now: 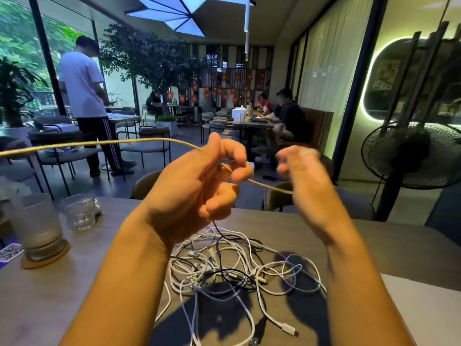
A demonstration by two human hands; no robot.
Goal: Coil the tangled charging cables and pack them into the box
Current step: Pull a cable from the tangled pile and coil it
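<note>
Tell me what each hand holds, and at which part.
The left hand grips the yellow cable partway along its length. It runs on to the right hand, too blurred to judge its hold.

Dim room; daylight comes through left windows (17, 33), a blue ceiling panel (174, 13) glows. The right hand (299, 171) is motion-blurred, dark shadows cross the table (399, 245), edges bend.

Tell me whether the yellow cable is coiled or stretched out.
Stretched out, not coiled. The yellow cable runs as one strand from the left edge through the left hand to the blurred right hand; no loops show.
</note>
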